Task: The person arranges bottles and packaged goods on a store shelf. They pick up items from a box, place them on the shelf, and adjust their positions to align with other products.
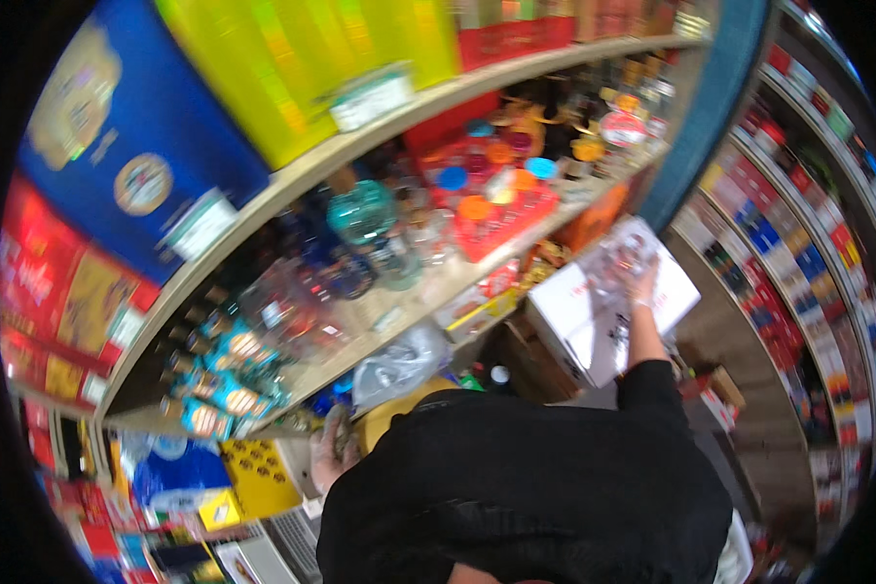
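Note:
My right hand (641, 281) is over the top of a white cardboard carton (573, 303) with printing on it. Its fingers close around a clear glass or plastic item (617, 255), too blurred to name exactly. My left hand (333, 451), apparently in a thin clear glove, is low beside the shelf, near a yellow surface (387, 412) and a grey plastic bag (401, 365). Nothing is plainly visible in its grasp, and part of it is hidden by my black sleeve.
On the wooden shelf (390, 306) stand a turquoise glass bottle (365, 212), a red tray (504, 219) of colourful-capped bottles and several teal-labelled bottles (237, 394). Large boxes (139, 146) fill the shelf above. A blue post (708, 109) rises at right. A laptop keyboard (296, 540) lies lower left.

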Demonstrator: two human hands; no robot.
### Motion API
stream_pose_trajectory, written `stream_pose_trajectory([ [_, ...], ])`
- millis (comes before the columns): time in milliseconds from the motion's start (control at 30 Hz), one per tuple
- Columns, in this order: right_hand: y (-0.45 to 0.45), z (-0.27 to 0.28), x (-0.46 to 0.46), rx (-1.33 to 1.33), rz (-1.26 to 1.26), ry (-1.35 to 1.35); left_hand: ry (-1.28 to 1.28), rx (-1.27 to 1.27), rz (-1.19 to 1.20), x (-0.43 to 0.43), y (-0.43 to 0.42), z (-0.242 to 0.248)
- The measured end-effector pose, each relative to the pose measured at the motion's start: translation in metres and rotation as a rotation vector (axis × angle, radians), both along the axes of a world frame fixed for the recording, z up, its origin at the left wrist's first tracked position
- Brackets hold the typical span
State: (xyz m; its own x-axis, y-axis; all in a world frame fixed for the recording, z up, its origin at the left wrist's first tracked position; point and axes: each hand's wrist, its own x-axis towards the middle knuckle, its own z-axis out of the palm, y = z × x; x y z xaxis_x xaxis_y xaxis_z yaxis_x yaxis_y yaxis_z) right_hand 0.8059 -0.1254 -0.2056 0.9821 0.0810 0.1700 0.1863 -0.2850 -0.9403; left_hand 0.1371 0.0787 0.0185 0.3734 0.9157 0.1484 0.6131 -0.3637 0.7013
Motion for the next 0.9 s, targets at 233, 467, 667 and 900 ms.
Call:
stream_pose_trajectory([
  [233,-0.031,-0.033,0.059,-0.057,0.022,-0.190,0.202,-0.034,0.071,-0.005,-0.006,-0.009],
  [467,-0.012,-0.006,0.038,-0.049,-0.010,-0.146,0.211,-0.022,0.042,-0.003,-0.004,-0.001],
  [667,-0.002,0.002,0.006,0.071,-0.005,-0.108,0.157,0.118,-0.004,-0.009,-0.001,-0.018],
  [900,-0.018,-0.029,0.046,-0.332,-0.114,-0.189,0.175,0.271,0.029,-0.019,0.014,-0.054],
])
